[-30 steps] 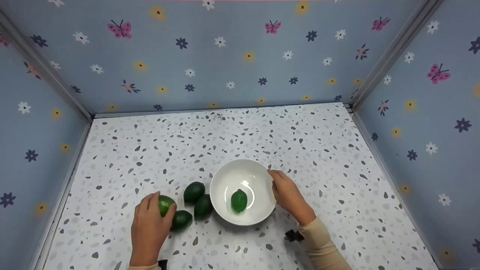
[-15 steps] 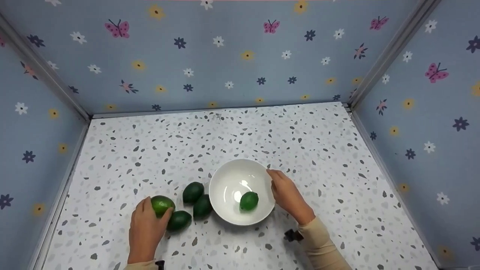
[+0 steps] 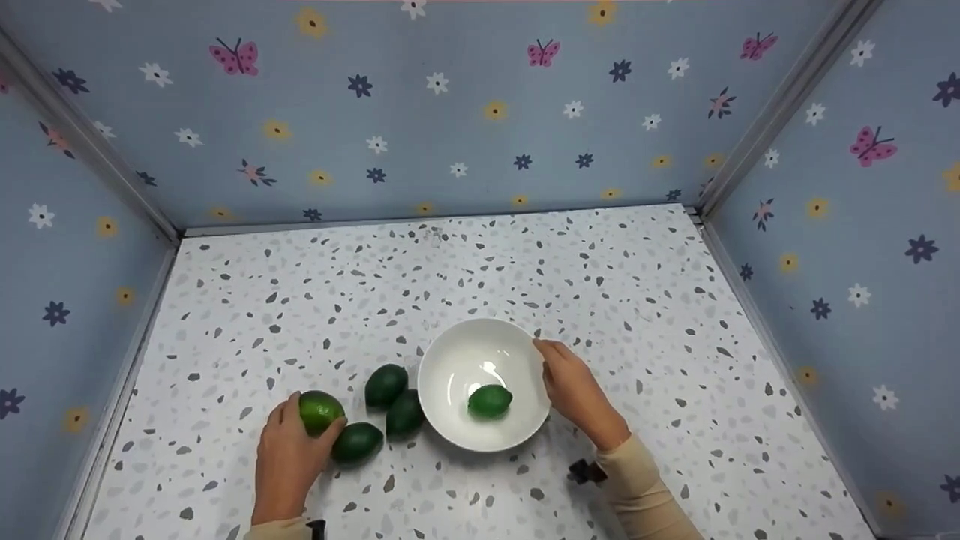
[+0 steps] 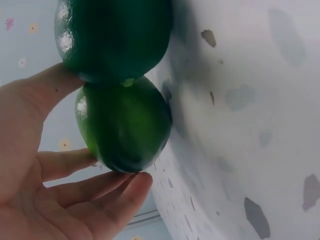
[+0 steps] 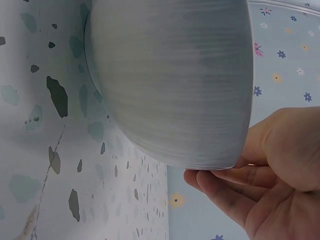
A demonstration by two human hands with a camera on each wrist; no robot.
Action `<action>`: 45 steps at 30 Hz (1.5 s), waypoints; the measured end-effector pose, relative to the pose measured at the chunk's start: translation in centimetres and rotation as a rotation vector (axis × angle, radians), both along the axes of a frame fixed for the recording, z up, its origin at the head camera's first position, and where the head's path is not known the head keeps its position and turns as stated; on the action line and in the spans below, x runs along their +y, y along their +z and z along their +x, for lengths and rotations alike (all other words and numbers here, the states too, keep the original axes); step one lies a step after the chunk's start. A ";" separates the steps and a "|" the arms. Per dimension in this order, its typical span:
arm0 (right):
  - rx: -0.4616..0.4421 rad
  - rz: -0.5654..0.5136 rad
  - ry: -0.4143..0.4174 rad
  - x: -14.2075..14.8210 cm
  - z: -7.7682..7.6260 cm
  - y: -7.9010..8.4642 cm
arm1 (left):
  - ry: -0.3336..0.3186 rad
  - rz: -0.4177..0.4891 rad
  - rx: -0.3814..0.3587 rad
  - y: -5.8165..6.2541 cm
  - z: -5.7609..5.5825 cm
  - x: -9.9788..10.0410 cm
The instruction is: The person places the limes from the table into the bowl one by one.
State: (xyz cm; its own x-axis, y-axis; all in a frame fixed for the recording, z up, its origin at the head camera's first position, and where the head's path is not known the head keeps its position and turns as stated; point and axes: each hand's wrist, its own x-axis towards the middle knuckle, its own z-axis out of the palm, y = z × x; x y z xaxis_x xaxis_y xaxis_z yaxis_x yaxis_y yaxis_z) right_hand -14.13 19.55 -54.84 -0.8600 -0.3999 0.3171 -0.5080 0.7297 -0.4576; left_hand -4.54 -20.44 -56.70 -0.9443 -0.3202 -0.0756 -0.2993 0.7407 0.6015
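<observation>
My left hand (image 3: pixel 289 454) holds a bright green lime (image 3: pixel 321 412) between thumb and fingers, low over the speckled table. In the left wrist view, fingertips lie along the far end of this lime (image 4: pixel 125 127), and the thumb reaches the spot where it meets a darker green lime (image 4: pixel 115 37). That darker lime (image 3: pixel 358 442) lies just right of the thumb. With my right hand (image 3: pixel 577 390) I grip the right rim of a white bowl (image 3: pixel 457 352), thumb and fingers at its edge. One green lime (image 3: pixel 490 402) lies inside the bowl.
Two more dark green limes, an upper one (image 3: pixel 387 385) and a lower one (image 3: pixel 406 415), lie against each other left of the bowl. The speckled white table (image 3: pixel 420 285) is bordered by blue panels (image 3: pixel 420 135) printed with flowers and butterflies.
The lime in the bowl has rolled right, then slightly back left, and now lies sideways. My left hand has shifted a little left with its lime. My right hand stays at the bowl.
</observation>
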 end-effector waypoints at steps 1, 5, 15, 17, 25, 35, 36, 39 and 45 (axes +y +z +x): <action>-0.003 0.004 0.000 0.0 0.0 0.0 | 0.003 0.014 -0.013 0.0 0.0 -0.1; -0.001 0.000 0.002 0.0 0.0 0.1 | 0.020 0.063 -0.062 0.1 0.0 -0.2; 0.007 -0.001 0.006 0.0 0.1 0.0 | 0.065 0.059 0.007 0.6 0.1 0.1; 0.012 0.002 0.004 0.0 0.1 0.0 | 0.067 0.049 0.070 1.1 0.1 0.3; -0.004 -0.008 -0.003 0.0 0.2 0.0 | 0.035 0.011 0.242 2.9 0.3 1.7; -0.026 0.003 -0.015 0.0 0.3 0.1 | -0.031 -0.002 0.364 3.8 0.2 3.4; -0.026 0.002 -0.017 0.0 0.3 0.0 | -0.044 -0.005 0.381 3.9 0.2 3.5; -0.031 -0.003 -0.019 -0.1 0.3 0.1 | -0.085 -0.013 0.419 4.0 -0.1 4.3; -0.004 0.004 -0.013 0.0 0.2 0.0 | -0.185 -0.003 0.461 4.5 -0.9 6.7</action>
